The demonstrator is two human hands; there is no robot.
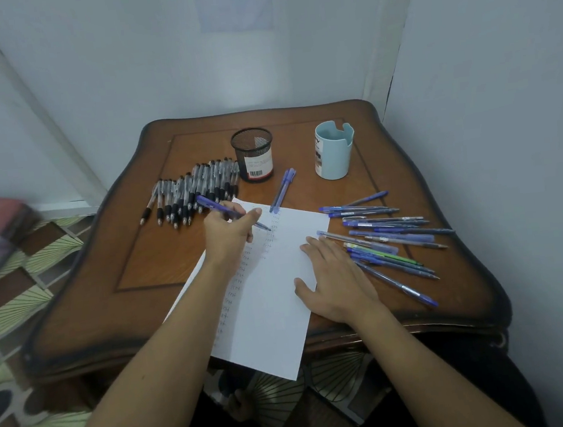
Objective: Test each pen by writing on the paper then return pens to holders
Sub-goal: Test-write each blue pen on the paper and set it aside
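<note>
Head view: left hand (228, 232) grips a blue plastic pen (214, 206), its tip on the white paper sheet (275, 303) beside columns of small marks. Right hand (334, 277) lies flat, fingers straight, on the sheet's right edge. Brown wooden worktop (146, 254) carries a black mesh holder (253, 154) and a pale blue plastic cup (334, 151) at the far side. Clear black-grip pens (189, 194) lie left, loose blue pens (385, 234) right.

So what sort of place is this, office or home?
Probably a room at home: an ornate wooden table set against bare white walls, on patterned floor tiles. The left hand holds a blue pen to the paper.
</note>
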